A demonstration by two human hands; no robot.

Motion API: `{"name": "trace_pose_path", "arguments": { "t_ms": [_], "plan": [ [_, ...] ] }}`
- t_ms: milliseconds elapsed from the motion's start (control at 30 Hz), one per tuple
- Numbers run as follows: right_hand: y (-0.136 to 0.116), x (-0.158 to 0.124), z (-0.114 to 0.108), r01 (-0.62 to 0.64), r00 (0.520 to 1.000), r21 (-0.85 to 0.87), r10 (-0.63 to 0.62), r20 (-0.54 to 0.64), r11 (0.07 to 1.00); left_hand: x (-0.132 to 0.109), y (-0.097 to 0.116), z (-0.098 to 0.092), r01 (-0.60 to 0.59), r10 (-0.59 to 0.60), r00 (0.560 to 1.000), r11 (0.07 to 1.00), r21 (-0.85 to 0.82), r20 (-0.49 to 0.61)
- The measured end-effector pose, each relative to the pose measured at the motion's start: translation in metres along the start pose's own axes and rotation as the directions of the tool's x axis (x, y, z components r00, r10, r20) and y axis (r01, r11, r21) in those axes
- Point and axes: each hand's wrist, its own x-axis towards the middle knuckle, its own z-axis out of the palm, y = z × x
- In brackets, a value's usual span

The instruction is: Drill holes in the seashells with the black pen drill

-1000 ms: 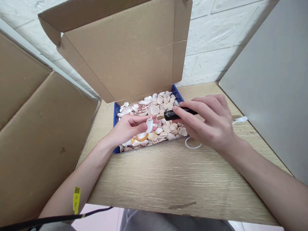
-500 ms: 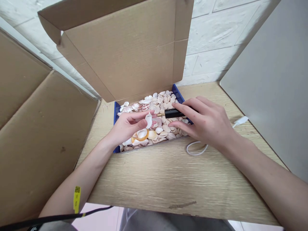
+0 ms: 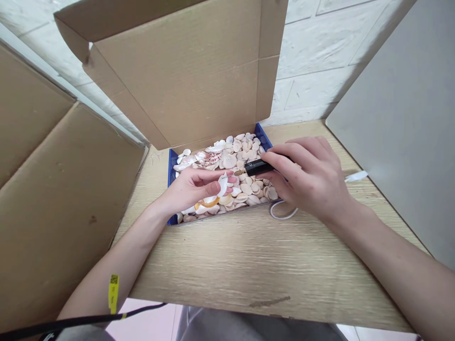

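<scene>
A white seashell [image 3: 222,185] is pinched between the thumb and fingers of my left hand [image 3: 192,187], above the left half of the shell box. My right hand [image 3: 305,173] grips a black mini drill [image 3: 259,166] with a brass chuck, its thin bit pointing left at the held shell. Bit and shell meet or nearly meet; I cannot tell whether the tip has gone in. Below both hands, many loose shells [image 3: 245,188] fill a shallow box with blue sides [image 3: 263,136]. An orange-yellow shell piece [image 3: 207,203] shows just under my left hand.
The box's brown cardboard lid [image 3: 185,71] stands raised against the white brick wall [image 3: 320,57]. Cardboard [image 3: 71,180] borders the left, and a grey panel [image 3: 398,118] the right. A white cable [image 3: 284,215] loops on the wooden table [image 3: 213,265]; a black cable [image 3: 81,322] crosses lower left.
My right hand has tilted the drill and curled its fingers closer around it. The shell in my left hand has turned and shifted slightly right and down. The white cable loop has moved left.
</scene>
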Motion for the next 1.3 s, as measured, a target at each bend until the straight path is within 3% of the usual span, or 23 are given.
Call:
{"name": "trace_pose_path", "arguments": {
  "t_ms": [233, 467, 733, 867, 1067, 1300],
  "plan": [
    [0.000, 0.001, 0.005, -0.089, 0.992, 0.054, 0.084, 0.097, 0.995, -0.003, -0.003, -0.002, -0.074, 0.074, 0.997, 0.997, -0.007, -0.019],
    [-0.005, -0.002, 0.003, -0.081, 0.986, 0.008, 0.079, 0.149, 0.997, -0.001, 0.001, 0.001, -0.067, 0.074, 0.984, 0.997, 0.046, -0.161],
    [0.000, -0.001, -0.001, 0.125, 0.990, -0.045, -0.128, -0.063, 0.991, 0.000, 0.002, 0.003, -0.026, 0.030, 0.994, 0.999, 0.044, -0.101],
    [0.000, -0.001, -0.003, 0.069, 0.997, -0.041, -0.070, -0.026, 0.997, -0.001, 0.000, 0.000, -0.012, 0.012, 1.000, 1.000, -0.010, -0.014],
    [-0.003, -0.001, 0.003, 0.046, 0.999, -0.026, -0.046, 0.009, 0.999, -0.001, 0.001, 0.002, -0.016, 0.017, 0.991, 1.000, 0.005, -0.136],
    [-0.013, -0.002, 0.005, 0.060, 0.994, -0.004, -0.060, 0.097, 0.998, 0.000, 0.002, 0.005, -0.022, 0.015, 0.997, 0.995, -0.101, -0.071]
  ]
}}
